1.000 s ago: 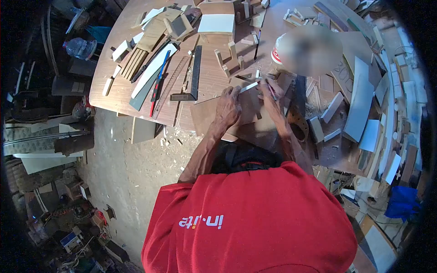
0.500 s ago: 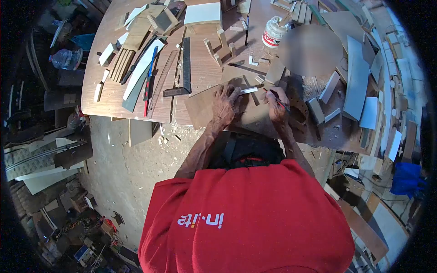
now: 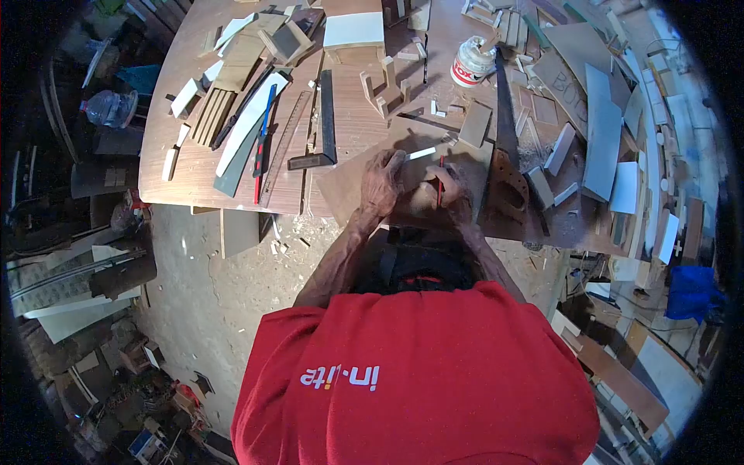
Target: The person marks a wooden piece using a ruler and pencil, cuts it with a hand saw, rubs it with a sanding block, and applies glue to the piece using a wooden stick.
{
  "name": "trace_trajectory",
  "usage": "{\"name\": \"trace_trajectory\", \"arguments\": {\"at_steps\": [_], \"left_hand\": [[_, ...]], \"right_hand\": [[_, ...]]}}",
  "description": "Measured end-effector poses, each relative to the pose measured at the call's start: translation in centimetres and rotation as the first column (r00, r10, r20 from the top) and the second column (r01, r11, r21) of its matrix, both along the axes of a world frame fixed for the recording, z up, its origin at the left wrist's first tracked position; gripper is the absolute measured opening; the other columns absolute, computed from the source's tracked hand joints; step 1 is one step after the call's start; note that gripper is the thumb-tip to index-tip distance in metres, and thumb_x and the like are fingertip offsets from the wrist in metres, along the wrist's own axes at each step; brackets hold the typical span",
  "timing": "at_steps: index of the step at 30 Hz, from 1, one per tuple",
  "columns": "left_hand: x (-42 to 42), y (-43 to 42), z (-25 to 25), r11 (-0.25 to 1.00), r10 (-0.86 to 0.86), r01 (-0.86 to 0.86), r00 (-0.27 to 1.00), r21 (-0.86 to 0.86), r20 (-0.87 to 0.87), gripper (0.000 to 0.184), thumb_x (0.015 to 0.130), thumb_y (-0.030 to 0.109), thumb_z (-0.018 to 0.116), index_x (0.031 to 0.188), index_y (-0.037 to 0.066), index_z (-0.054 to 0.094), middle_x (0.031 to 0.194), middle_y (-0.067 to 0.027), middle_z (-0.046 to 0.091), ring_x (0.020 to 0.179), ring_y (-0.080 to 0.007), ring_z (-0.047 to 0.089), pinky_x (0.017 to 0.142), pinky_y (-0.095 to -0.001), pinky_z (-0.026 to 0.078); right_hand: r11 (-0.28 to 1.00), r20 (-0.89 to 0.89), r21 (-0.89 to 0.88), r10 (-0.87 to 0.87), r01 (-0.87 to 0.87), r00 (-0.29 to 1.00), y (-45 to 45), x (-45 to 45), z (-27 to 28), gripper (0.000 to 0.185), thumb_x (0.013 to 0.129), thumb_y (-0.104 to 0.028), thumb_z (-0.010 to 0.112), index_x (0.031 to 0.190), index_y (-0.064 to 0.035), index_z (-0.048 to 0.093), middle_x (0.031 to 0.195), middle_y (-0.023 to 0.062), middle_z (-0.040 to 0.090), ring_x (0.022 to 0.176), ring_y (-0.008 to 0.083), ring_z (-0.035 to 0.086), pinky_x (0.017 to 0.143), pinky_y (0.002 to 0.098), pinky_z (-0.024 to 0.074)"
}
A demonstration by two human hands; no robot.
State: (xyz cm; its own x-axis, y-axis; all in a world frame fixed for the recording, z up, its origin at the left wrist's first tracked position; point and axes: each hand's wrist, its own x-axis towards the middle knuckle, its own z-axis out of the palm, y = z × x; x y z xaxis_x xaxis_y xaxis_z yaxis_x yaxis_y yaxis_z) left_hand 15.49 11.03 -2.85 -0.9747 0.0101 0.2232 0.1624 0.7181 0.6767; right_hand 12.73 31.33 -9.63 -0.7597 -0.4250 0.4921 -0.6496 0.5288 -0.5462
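My left hand (image 3: 380,186) lies over a thin brown board (image 3: 341,183) at the table's near edge. Its thumb and fingers pinch a short white strip (image 3: 421,154) that points to the right. Close beside it, my right hand (image 3: 451,190) is closed around a slim red pencil (image 3: 440,184), held nearly upright in the view. The pencil's tip is too small to make out. A small wooden block (image 3: 475,124) lies just beyond my right hand. To the right of the board rests a handsaw with a brown handle (image 3: 508,184).
A black try square (image 3: 328,116), a ruler (image 3: 285,143) and a red-and-blue tool (image 3: 263,147) lie to the left. Beyond are a white glue tub (image 3: 471,63) and a notched wooden piece (image 3: 384,87). Offcuts and boards (image 3: 602,136) crowd the right side.
My right hand has drawn left and slightly nearer, and the pencil has turned from slanted to nearly upright. The left hand still holds the white strip. A blurred patch at upper right is gone.
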Motion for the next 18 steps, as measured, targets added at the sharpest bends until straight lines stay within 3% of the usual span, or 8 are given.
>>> {"name": "trace_trajectory", "arguments": {"at_steps": [2, 5, 6, 7, 10, 12, 15, 18], "left_hand": [[-0.3, 0.3, 0.8, 0.998, -0.017, 0.017, 1.0, 0.06, 0.006, 0.04, 0.073, 0.007, 0.064, 0.113, 0.007, 0.061, 0.11, -0.014, 0.059, 0.105, -0.0352, 0.055, 0.093, -0.0438, 0.044], [-0.8, 1.4, 0.3, 0.994, -0.07, 0.072, 0.997, 0.077, -0.03, 0.034, 0.073, 0.007, 0.065, 0.107, 0.006, 0.063, 0.106, -0.0129, 0.06, 0.099, -0.0347, 0.055, 0.089, -0.0433, 0.045], [-1.1, 1.7, -0.3, 0.995, -0.097, 0.099, 0.993, 0.025, -0.072, 0.032, 0.073, 0.009, 0.066, 0.105, 0.007, 0.064, 0.106, -0.0119, 0.061, 0.099, -0.0343, 0.055, 0.087, -0.0426, 0.045], [-1.4, 2.1, -0.5, 0.993, -0.11, 0.112, 0.991, 0.029, -0.069, 0.032, 0.073, 0.009, 0.066, 0.105, 0.007, 0.064, 0.106, -0.0119, 0.061, 0.099, -0.0343, 0.055, 0.087, -0.0426, 0.045], [-2.3, 3.4, -1.4, 0.98, -0.195, 0.193, 0.979, -0.042, -0.058, 0.029, 0.074, 0.015, 0.067, 0.103, 0.012, 0.066, 0.104, -0.0076, 0.061, 0.098, -0.0317, 0.054, 0.083, -0.0427, 0.044], [-2.6, 3.7, -1.9, 0.95, -0.256, 0.246, 0.966, -0.19, -0.026, 0.035, 0.075, 0.018, 0.064, 0.11, 0.021, 0.067, 0.115, -0.0024, 0.06, 0.102, -0.029, 0.051, 0.085, -0.0426, 0.042], [-3.0, 4.0, -2.9, 0.941, -0.267, 0.254, 0.963, -0.222, -0.029, 0.036, 0.076, 0.023, 0.064, 0.111, 0.028, 0.067, 0.116, 0.0012, 0.059, 0.107, -0.0272, 0.049, 0.086, -0.0458, 0.039], [-3.8, 4.8, -3.8, 0.93, -0.296, 0.267, 0.951, -0.251, -0.084, 0.031, 0.073, 0.028, 0.069, 0.104, 0.026, 0.067, 0.108, 0.0019, 0.059, 0.107, -0.0262, 0.048, 0.088, -0.0481, 0.037]], "right_hand": [[0.997, 0.455, -0.024, -0.052, 0.071, 0.889, -0.5, 0.3, 0.9, 0.041, 0.081, -0.023, 0.068, 0.117, -0.0055, 0.06, 0.108, 0.0172, 0.064, 0.097, 0.0352, 0.062, 0.087, 0.0387, 0.0479], [0.959, 0.234, -0.123, -0.221, 0.254, 0.947, 1.6, 0.7, 1.7, 0.042, 0.086, -0.029, 0.064, 0.119, -0.0034, 0.059, 0.101, 0.0122, 0.067, 0.087, 0.0279, 0.064, 0.08, 0.0351, 0.05], [0.912, 0.524, -0.245, -0.159, 0.328, 0.836, 2.8, 1.7, 1.6, 0.041, 0.092, -0.031, 0.056, 0.121, -0.0021, 0.058, 0.094, 0.0094, 0.068, 0.078, 0.0183, 0.063, 0.07, 0.0308, 0.051], [0.909, 0.526, -0.241, -0.173, 0.341, 0.833, 2.6, 1.9, 3.1, 0.041, 0.092, -0.031, 0.056, 0.121, -0.0021, 0.058, 0.094, 0.0094, 0.068, 0.078, 0.0183, 0.063, 0.07, 0.0308, 0.051], [0.637, 0.746, -0.487, -0.053, 0.598, 0.664, 3.1, 2.3, 6.2, 0.027, 0.098, -0.021, 0.049, 0.109, -0.0007, 0.062, 0.087, 0.0097, 0.068, 0.07, 0.0097, 0.061, 0.06, 0.0254, 0.0462], [0.668, 0.715, -0.455, -0.12, 0.589, 0.689, 3.3, 2.0, 6.0, 0.025, 0.097, -0.021, 0.051, 0.106, -0.0003, 0.062, 0.087, 0.0091, 0.068, 0.069, 0.0097, 0.061, 0.061, 0.0251, 0.0459], [0.681, 0.686, -0.439, -0.167, 0.586, 0.709, 2.7, 2.0, 7.2, 0.022, 0.095, -0.019, 0.055, 0.103, 0.0002, 0.063, 0.084, 0.0079, 0.069, 0.069, 0.0109, 0.06, 0.065, 0.0244, 0.0461], [0.634, 0.722, -0.397, -0.231, 0.664, 0.652, 3.1, 1.4, 6.5, 0.02, 0.095, -0.016, 0.056, 0.101, 0.0003, 0.065, 0.084, 0.0084, 0.069, 0.071, 0.0127, 0.061, 0.067, 0.025, 0.0473]]}}
